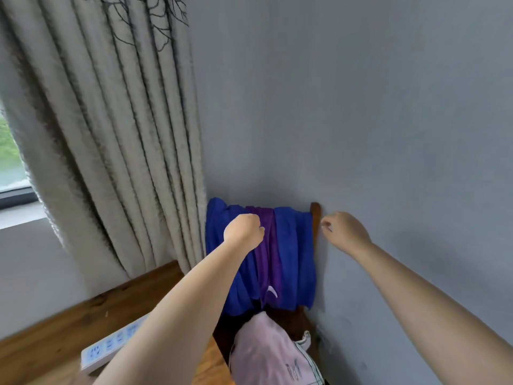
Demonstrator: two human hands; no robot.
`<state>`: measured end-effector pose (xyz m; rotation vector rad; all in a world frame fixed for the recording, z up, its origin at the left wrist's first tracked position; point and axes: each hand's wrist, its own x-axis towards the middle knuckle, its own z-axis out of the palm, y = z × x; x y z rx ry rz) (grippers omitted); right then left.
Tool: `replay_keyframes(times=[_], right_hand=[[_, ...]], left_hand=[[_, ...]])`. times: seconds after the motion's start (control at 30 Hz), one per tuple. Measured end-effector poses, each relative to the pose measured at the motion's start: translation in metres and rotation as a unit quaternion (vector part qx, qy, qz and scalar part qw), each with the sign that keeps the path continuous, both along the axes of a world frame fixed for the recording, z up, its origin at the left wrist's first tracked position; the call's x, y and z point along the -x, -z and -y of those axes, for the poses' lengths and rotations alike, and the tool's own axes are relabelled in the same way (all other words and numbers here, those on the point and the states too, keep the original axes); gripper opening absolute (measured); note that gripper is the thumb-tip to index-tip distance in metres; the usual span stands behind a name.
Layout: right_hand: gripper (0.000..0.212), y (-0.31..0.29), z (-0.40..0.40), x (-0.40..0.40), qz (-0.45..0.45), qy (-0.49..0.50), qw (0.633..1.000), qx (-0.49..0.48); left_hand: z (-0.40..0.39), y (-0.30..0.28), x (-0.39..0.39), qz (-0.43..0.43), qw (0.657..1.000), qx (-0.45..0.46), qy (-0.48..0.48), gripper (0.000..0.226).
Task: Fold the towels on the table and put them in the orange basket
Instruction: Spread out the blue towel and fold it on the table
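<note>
blue towels and a purple towel hang over a wooden chair back against the wall. the left hand is clenched at the towels, though whether it grips cloth is unclear. the right hand hovers beside the chair back, fingers loosely curled, holding nothing.

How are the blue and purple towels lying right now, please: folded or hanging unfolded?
Unfolded: the blue towels and purple towel hang draped over a wooden chair back.

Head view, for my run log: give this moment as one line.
left hand: curled, on blue towel | right hand: near chair post, grip unclear | orange basket: unseen
</note>
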<state>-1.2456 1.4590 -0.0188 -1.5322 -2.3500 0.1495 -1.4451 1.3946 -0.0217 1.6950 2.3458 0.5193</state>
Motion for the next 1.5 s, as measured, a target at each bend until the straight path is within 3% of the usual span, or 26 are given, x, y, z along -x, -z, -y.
replay_keyframes(times=[0.13,0.4,0.53,0.83,1.0,1.17,1.3,1.5], right_hand=[[0.020,0.029,-0.080,0.012,-0.001,-0.007,0.999,0.036],[0.028,0.082,-0.174,0.033,0.144,-0.069,0.987,0.002],[0.029,0.089,-0.189,0.039,0.174,-0.113,0.974,-0.088],[0.028,0.113,-0.198,0.034,0.089,-0.150,0.970,-0.168],[0.010,0.109,-0.196,0.031,-0.052,-0.129,0.973,-0.184],[0.008,0.068,-0.181,0.030,-0.209,-0.097,0.958,-0.168],[0.009,0.025,-0.153,0.032,-0.270,-0.103,0.941,-0.177],[0.013,-0.020,-0.072,0.059,-0.306,-0.159,0.928,-0.144]], left_hand=[[-0.076,0.031,-0.004,0.063,0.997,0.031,-0.028,0.042],[-0.169,0.076,-0.011,0.124,0.985,0.078,-0.094,0.037],[-0.192,0.091,-0.015,0.129,0.977,0.071,-0.151,0.043],[-0.204,0.109,-0.018,0.106,0.976,0.039,-0.184,0.046],[-0.205,0.094,-0.019,0.136,0.973,-0.010,-0.186,0.047],[-0.203,0.051,-0.029,0.160,0.970,-0.119,-0.140,0.045],[-0.173,0.005,-0.023,0.220,0.943,-0.205,-0.141,0.028],[-0.060,-0.038,0.010,0.255,0.886,-0.303,-0.240,0.034]])
